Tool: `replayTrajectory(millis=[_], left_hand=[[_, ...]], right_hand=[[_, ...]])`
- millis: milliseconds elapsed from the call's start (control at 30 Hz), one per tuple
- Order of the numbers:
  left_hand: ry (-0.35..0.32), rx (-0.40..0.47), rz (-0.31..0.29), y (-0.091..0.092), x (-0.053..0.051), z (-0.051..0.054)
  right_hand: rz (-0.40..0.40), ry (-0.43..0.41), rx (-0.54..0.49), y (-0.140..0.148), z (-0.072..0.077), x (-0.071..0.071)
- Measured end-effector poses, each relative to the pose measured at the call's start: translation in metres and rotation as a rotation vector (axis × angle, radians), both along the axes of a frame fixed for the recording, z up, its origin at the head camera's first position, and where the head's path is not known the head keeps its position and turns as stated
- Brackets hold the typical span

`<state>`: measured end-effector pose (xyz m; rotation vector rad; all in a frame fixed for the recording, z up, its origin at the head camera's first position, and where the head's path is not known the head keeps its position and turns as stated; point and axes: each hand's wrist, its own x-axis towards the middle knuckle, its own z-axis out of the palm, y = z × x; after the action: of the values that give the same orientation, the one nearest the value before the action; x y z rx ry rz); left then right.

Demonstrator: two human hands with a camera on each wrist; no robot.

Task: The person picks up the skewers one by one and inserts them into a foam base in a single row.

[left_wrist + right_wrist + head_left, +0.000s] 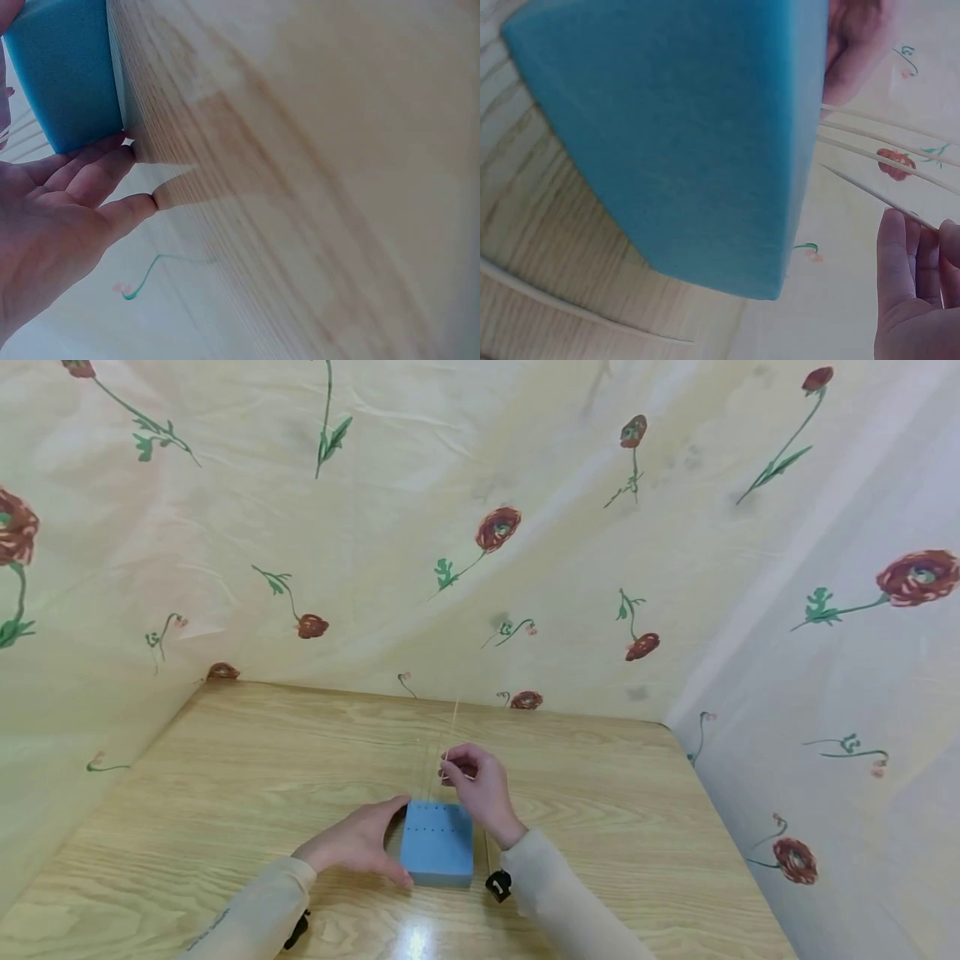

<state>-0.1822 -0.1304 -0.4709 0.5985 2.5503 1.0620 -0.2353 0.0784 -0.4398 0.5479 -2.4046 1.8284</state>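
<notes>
A blue foam block (437, 856) with rows of small dark holes on its top lies on the table. My left hand (360, 839) grips its left side, the thumb at the front corner and the fingers along the back face. Thin wooden skewers (889, 159) stand in the holes toward the block's back left. Above the back of the block, my right hand (483, 789) pinches another skewer (877, 196) between thumb and fingers. In the right wrist view its pointed tip is close to the block's top face; whether it touches cannot be told.
One loose skewer (592, 319) lies on the wooden table (247, 760) to the right of the block, partly hidden by the right forearm in the head view. Floral-patterned sheeting (375, 552) hangs behind the table and along both sides.
</notes>
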Motion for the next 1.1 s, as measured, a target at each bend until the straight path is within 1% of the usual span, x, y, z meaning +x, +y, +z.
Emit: replayTrajectory(millis=[167, 300, 600, 833, 900, 1033, 1100], left_hand=[[0.000, 0.001, 0.001, 0.001, -0.001, -0.001], [0.003, -0.002, 0.000, 0.000, 0.000, -0.001], [0.010, -0.001, -0.003, -0.001, 0.000, -0.001], [0.005, -0.004, -0.002, 0.000, 0.000, -0.001], [0.004, -0.005, -0.003, 0.000, 0.000, -0.001], [0.006, -0.009, -0.005, 0.000, 0.001, -0.001], [0.007, -0.010, -0.003, 0.000, 0.001, 0.000]], right_hand=[[-0.018, 0.019, 0.036, -0.001, 0.002, 0.003], [-0.018, 0.039, 0.037, -0.001, 0.001, 0.004], [-0.002, 0.019, 0.065, -0.001, 0.000, 0.009], [0.000, 0.102, 0.144, 0.003, -0.004, 0.013], [0.014, 0.110, 0.140, 0.004, -0.007, 0.014], [0.039, 0.098, 0.117, 0.006, -0.009, 0.016], [0.043, 0.105, 0.128, 0.006, -0.010, 0.017]])
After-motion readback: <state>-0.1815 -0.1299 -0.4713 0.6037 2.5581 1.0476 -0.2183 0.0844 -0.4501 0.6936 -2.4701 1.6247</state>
